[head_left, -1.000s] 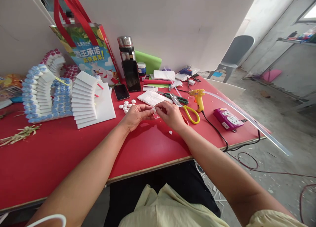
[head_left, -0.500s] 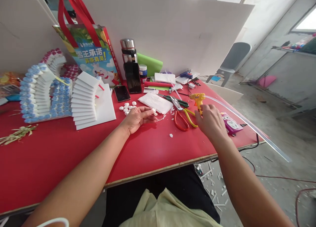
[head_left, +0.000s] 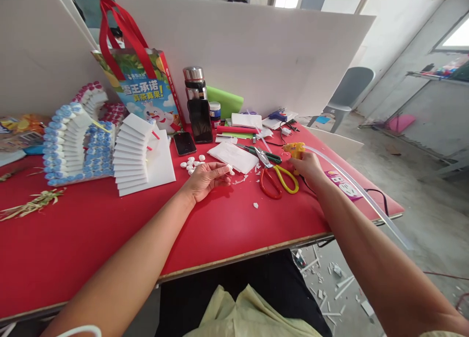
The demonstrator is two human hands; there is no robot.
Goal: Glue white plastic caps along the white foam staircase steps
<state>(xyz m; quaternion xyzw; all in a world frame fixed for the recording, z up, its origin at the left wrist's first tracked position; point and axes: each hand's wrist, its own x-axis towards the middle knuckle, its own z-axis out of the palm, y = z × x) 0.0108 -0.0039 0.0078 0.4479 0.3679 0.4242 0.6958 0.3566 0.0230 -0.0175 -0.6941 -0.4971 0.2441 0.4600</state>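
Note:
In my left hand [head_left: 205, 180], thumb and fingertips pinch a small white piece [head_left: 230, 170], which looks like the rounded white pieces [head_left: 190, 165] lying in a small heap just behind the wrist. My right hand [head_left: 308, 167] is closed around the handle of a yellow hot glue gun [head_left: 295, 147]. A long clear glue stick [head_left: 342, 178] trails out of the gun's back toward the lower right. Between the hands lie scissors [head_left: 271, 173] with one red and one yellow handle, beside a folded white sheet [head_left: 234, 156].
A stepped white foam model [head_left: 132, 154] and one with blue-tipped pieces [head_left: 76, 144] stand at left. Behind are a shopping bag [head_left: 146, 90], a flask [head_left: 194, 80] and two phones [head_left: 184, 143]. A white board [head_left: 249, 53] rises along the back of the red table [head_left: 227, 234].
My right hand has come around the glue gun's handle and gripped it. The left hand keeps its pinch on the white piece. The view has shifted slightly.

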